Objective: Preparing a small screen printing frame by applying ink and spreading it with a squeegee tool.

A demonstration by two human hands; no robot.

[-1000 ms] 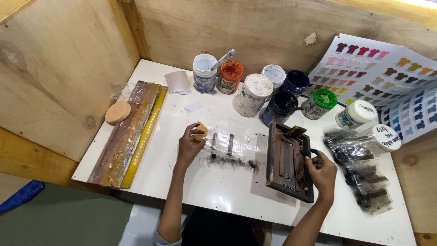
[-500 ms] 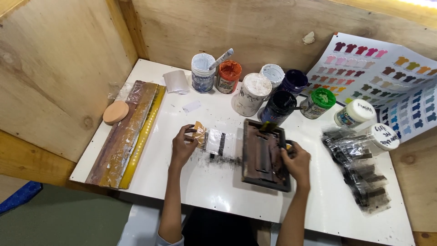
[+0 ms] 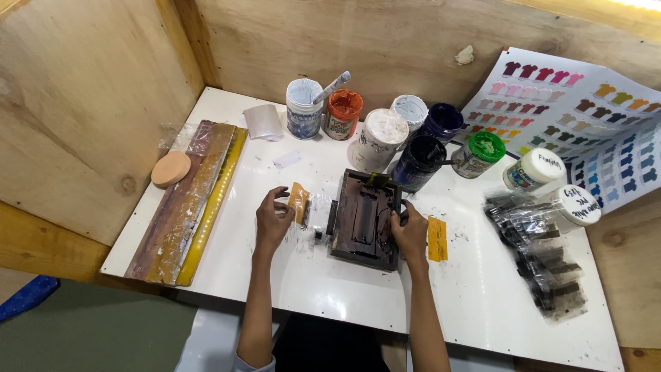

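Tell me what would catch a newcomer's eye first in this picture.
Probably the cluster of open paint jars at the back of the white table, with orange, green and dark ones among the white. Next, the dark small printing frame at the centre, gripped on its right edge by the right hand, while the left hand touches a clear packet with an orange tag beside it. The colour chart of little shirts leans at the right.

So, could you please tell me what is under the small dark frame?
The dark frame lies on the white table, the right hand gripping its edge. Clear film runs toward its left side; what lies beneath is covered.
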